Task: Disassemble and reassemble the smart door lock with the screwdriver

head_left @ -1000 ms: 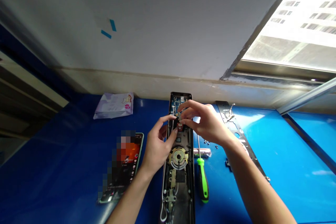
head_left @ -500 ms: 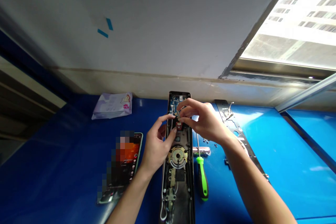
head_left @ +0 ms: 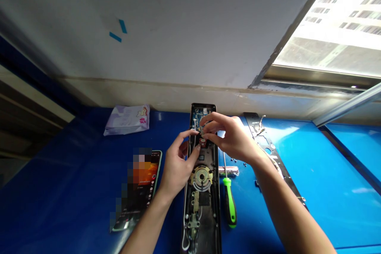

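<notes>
At centre of tabletop [head_left: 74, 190]: long black casing [head_left: 212, 155], open side up, lying lengthwise, far end nr wall [head_left: 190, 27].
Left hand [head_left: 180, 162]: over casing's left rim, thumb tip at red part [head_left: 203, 142], forefinger tip just beyond, fingers half-curled; we can't tell whether it grasps anything.
Right hand [head_left: 230, 137]: fingertips pinching small grey piece [head_left: 201, 130], just beyond red part; too small for us to ID.
Casing interior: we note blue circuit board [head_left: 196, 115] at far end, partly hidden by right hand; round brass-col. disc [head_left: 205, 182] approx. midway; white cable [head_left: 185, 248] along left side.
Right of casing: green/blk screwdriver [head_left: 229, 206], shaft pointing away from us, across shiny cylinder [head_left: 233, 171]; loose screws [head_left: 234, 160] nearby.
Far right: blk plate w/ cutouts [head_left: 285, 170], partly behind our right arm [head_left: 276, 186].
Left of casing: phone [head_left: 141, 196], slanted, screen lit, part pixelated; lilac packet [head_left: 127, 120] farther back, nr wall.
</notes>
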Motion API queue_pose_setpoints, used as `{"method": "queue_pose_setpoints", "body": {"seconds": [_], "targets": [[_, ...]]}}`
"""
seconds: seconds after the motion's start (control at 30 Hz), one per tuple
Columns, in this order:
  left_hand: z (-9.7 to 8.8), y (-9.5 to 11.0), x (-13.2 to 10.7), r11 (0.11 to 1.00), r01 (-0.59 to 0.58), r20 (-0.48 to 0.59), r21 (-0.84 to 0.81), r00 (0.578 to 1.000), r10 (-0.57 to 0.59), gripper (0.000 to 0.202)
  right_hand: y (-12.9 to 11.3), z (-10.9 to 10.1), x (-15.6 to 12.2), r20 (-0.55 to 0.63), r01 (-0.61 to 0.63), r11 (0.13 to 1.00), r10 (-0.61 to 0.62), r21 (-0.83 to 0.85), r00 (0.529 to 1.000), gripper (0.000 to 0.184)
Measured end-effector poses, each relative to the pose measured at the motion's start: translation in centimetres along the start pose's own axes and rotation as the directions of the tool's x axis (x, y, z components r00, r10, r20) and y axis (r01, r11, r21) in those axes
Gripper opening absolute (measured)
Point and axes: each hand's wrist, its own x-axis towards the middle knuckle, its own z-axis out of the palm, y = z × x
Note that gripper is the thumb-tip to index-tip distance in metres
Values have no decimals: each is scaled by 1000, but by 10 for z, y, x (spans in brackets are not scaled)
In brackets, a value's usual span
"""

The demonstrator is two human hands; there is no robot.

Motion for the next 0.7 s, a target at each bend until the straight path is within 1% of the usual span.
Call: {"method": "queue_pose_setpoints", "body": {"seconds": [0.2,0.43,0.7], "targets": [[0,0,1,1000,-9,4,-6,1000,9,28,-1,1,0,-5,-7,1000,7,-4,1000,26],[-1,-1,0,1000,-12,6,25,1000,12,29,0,0,0,-2,-2,1000,2,2,1000,25],[0,0,0,1000,-4,3,0,1000,4,28,-1,0,0,-3,1,1000,-1,-15,1000,27]]}}
